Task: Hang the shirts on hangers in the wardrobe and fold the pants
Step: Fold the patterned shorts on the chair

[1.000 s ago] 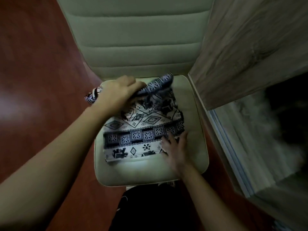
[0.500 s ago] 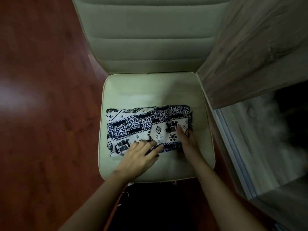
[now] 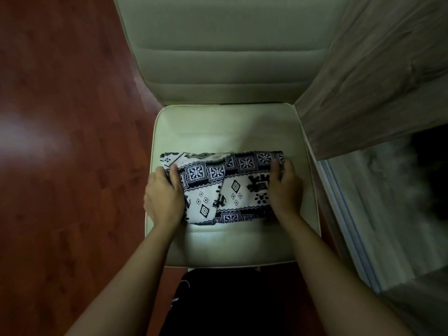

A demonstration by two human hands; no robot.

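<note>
- Half a second ago the left hand (image 3: 164, 195) lay flat on the near edge of the pants (image 3: 228, 185). It now sits at their left end, fingers curled over the fabric, grasping it.
- The right hand (image 3: 286, 190) has shifted outward to the right end. Its fingers lie over the edge, and I cannot tell whether it grasps or only presses.
- The pants stay in the same folded bundle on the seat (image 3: 230, 132).
- The seat is pale and padded, with a ribbed backrest (image 3: 230, 57) behind.
- A red-brown wooden floor (image 3: 60, 141) is on the left, and a grey wood-grain wardrobe (image 3: 375, 81) stands close on the right.
- The pants are white with dark blue bands, flower squares, diamonds and animal figures, folded into a wide rectangle.
</note>
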